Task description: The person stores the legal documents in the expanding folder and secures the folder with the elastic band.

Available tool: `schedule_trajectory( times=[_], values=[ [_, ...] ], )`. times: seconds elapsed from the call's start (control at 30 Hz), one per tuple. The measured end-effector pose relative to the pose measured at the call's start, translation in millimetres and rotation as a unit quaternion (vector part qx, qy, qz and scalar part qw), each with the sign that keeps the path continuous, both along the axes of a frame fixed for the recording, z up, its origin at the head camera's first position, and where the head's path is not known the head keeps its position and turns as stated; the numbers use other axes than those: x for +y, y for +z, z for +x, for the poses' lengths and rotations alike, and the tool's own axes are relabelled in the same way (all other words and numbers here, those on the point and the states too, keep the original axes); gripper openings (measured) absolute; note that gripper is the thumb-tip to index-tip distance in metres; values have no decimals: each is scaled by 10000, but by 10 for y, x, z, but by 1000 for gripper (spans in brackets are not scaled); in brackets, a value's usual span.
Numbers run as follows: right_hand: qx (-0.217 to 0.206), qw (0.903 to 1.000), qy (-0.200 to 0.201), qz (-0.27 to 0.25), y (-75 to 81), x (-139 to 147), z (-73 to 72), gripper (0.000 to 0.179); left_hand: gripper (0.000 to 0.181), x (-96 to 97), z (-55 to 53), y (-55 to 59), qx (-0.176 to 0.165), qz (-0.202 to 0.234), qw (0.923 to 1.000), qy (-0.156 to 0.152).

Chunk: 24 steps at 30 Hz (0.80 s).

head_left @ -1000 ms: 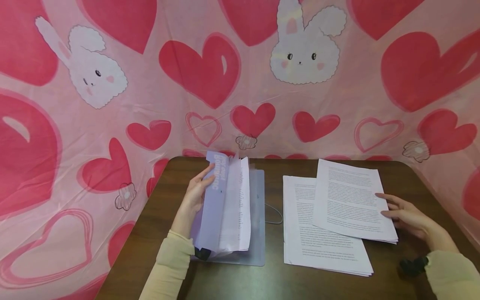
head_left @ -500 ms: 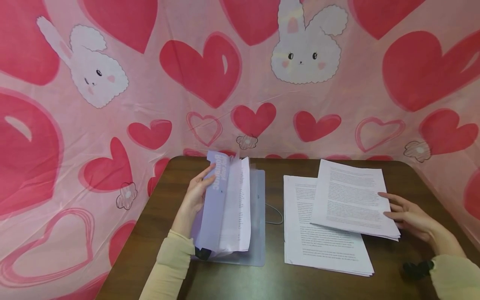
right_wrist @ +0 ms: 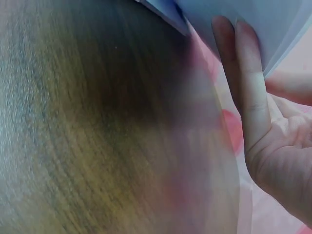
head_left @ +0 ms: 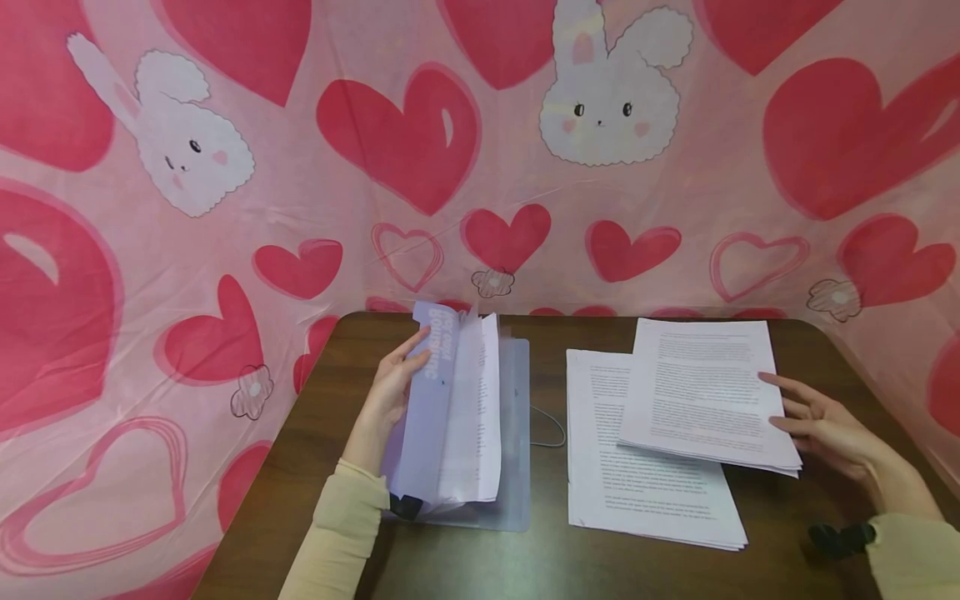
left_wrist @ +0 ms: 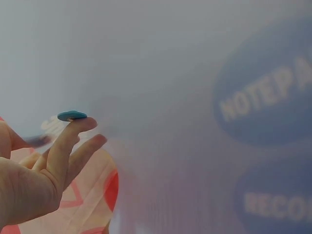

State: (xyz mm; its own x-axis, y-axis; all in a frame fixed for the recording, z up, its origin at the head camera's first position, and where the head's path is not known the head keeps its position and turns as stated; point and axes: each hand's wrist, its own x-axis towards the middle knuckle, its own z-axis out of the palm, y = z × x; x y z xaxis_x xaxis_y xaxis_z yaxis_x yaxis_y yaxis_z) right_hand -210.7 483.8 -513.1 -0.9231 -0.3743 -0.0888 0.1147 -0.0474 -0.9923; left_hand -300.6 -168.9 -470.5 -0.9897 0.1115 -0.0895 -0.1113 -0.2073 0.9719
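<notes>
My left hand (head_left: 393,383) holds up the lavender cover (head_left: 423,425) of a plastic document folder, its thumb and fingers at the cover's edge. A sheaf of printed papers (head_left: 490,417) stands inside, over the flat bluish back cover (head_left: 514,433). In the left wrist view a teal round button (left_wrist: 71,115) shows at a fingertip. On the right, my right hand (head_left: 832,433) grips the right edge of a printed paper stack (head_left: 705,392), thumb above. The right wrist view shows fingers (right_wrist: 251,87) under the sheets. This stack overlaps a second paper stack (head_left: 600,483) on the table.
A thin elastic cord (head_left: 558,425) loops out from the folder toward the lower stack. The dark wooden table (head_left: 450,567) ends at a pink cloth backdrop (head_left: 517,183) with hearts and rabbits.
The right hand has shifted slightly right and away from me, turning the upper paper stack a little counterclockwise. Left hand and folder have stayed in place.
</notes>
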Motion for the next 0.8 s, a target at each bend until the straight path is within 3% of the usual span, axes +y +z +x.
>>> schedule_trajectory(
  times=[0.8],
  values=[
    [377, 9990, -107, 194, 165, -141, 37, 75, 57, 7, -14, -10, -76, 98, 9999, 36]
  ],
)
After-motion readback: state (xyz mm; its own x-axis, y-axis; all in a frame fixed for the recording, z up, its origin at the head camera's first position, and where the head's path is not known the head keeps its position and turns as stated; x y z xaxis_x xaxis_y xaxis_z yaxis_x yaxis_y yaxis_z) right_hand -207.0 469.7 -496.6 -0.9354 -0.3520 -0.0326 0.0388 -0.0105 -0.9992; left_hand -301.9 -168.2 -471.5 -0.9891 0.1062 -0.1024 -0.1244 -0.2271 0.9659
